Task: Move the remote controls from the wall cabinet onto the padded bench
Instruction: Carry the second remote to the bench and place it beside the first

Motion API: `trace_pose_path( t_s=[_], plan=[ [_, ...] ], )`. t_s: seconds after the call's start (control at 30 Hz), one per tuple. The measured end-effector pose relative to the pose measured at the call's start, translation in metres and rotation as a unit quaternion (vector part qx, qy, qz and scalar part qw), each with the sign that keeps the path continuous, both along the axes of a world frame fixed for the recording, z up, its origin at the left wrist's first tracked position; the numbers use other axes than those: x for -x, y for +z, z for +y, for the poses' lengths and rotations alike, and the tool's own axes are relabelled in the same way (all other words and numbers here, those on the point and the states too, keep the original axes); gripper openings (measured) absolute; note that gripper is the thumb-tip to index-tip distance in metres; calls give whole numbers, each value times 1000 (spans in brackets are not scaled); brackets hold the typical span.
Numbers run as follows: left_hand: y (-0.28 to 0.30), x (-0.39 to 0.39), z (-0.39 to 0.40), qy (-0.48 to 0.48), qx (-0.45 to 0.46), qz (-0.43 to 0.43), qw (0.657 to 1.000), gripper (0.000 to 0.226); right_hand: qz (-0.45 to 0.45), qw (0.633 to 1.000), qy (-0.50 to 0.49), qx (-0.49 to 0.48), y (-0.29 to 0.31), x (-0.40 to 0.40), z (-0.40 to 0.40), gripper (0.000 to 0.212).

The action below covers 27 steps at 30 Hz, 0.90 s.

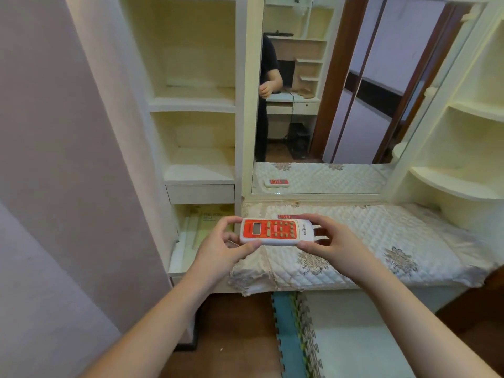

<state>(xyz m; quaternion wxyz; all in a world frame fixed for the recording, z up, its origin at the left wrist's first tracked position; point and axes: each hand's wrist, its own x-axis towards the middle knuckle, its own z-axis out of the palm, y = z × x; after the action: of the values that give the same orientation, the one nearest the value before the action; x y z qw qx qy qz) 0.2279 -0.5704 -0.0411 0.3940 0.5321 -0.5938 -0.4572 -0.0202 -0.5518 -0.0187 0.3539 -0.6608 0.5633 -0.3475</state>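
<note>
A white remote control with an orange-red face [274, 231] is held flat between both hands, just above the left end of the padded bench [381, 241]. My left hand [223, 249] grips its left end, my right hand [327, 245] its right end. A second red-faced remote [287, 216] lies on the bench right behind the held one, mostly hidden by it. The cream wall cabinet [196, 105] with open shelves stands to the left of the bench.
A large mirror [341, 91] rises behind the bench and reflects a remote and a person. Curved shelves [458, 184] stand at the right. The cabinet's lowest compartment [191, 236] holds papers. A foam mat and a quilted cover [313, 336] lie on the wooden floor below.
</note>
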Motion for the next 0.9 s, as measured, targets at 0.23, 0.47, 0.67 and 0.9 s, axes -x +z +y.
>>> trace_pose_path(
  t_s=[0.23,0.47,0.67,0.9],
  plan=[
    [-31,20,-37,-1,-13,34,999,59,3,1000,-25,-1,-24,9,-31,49],
    [-59,60,-81,11,-43,1,999,61,15,999,-39,-29,-60,52,-76,57],
    [-77,112,-121,22,-60,-2,998,59,10,999,-26,-43,-85,103,-126,56],
    [-105,159,-155,44,-99,-7,994,55,2,997,-17,-78,-118,153,-168,58]
  ],
)
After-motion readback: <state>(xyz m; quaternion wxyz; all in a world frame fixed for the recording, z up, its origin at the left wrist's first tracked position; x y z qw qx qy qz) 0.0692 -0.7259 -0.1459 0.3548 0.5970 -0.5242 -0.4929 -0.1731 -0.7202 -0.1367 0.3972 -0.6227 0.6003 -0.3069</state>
